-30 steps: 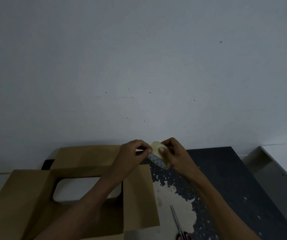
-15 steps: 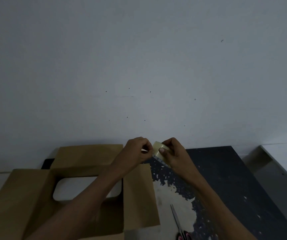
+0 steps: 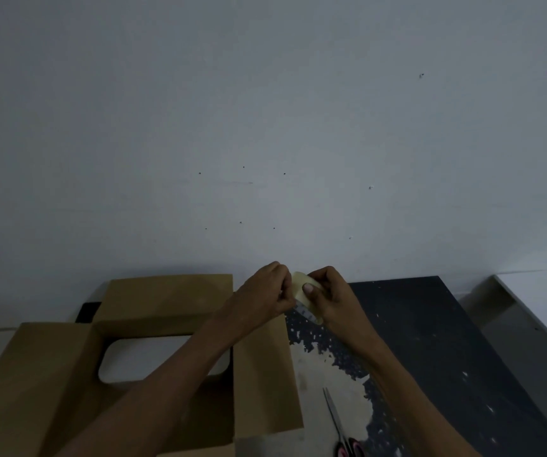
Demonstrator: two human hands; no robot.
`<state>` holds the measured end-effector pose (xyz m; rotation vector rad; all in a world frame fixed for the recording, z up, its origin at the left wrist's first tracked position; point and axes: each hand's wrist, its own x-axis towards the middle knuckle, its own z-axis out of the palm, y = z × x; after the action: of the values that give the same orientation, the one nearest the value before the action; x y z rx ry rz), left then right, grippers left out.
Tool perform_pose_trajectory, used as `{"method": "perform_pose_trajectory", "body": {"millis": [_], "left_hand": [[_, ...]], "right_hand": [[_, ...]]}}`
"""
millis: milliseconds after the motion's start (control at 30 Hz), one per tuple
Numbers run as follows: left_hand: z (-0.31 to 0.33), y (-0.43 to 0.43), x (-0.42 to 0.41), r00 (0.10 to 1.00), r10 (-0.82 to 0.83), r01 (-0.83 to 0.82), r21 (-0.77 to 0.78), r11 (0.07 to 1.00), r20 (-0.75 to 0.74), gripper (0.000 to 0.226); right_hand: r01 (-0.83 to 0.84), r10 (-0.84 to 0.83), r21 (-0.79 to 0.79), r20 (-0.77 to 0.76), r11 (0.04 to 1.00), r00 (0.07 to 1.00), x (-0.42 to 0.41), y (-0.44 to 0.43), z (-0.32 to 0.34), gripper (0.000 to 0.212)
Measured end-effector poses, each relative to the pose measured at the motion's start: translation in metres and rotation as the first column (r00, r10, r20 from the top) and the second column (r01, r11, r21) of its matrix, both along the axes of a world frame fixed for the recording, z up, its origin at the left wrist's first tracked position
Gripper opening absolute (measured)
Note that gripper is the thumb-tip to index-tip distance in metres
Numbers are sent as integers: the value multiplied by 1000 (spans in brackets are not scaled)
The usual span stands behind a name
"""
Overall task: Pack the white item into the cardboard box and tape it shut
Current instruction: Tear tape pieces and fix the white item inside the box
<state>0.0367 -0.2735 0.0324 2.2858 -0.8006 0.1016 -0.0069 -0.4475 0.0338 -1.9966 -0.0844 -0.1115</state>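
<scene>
A brown cardboard box (image 3: 262, 374) stands at the lower left with all its flaps spread open. Inside it lies the white item (image 3: 153, 357), flat with rounded corners, partly hidden by my left forearm. Above the box's right flap I hold a pale yellow roll of tape (image 3: 302, 288) in both hands. My right hand (image 3: 330, 296) grips the roll, thumb on its outer face. My left hand (image 3: 265, 291) pinches at the roll's left edge, fingers curled.
Scissors (image 3: 338, 423) with pink handles lie on the dark, paint-worn table (image 3: 430, 357) to the right of the box. A bare wall stands close behind. A white ledge (image 3: 542, 298) sits at the far right.
My left hand has closed in against the roll and risen slightly. The roll has tilted more upright in my right hand. Box and scissors have stayed put.
</scene>
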Motion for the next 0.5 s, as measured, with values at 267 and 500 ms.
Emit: {"method": "perform_pose_trajectory", "body": {"millis": [267,500], "left_hand": [[-7,-1,-4,993,85,-93,-99,991,-82,9],[2,5,-4,979,24,-68,-216,974,-203,13]], "right_hand": [[21,-21,-17,3,1000,1000,0,0,-3,14],[11,-11,21,-4,1000,1000,0,-3,1,16]]}}
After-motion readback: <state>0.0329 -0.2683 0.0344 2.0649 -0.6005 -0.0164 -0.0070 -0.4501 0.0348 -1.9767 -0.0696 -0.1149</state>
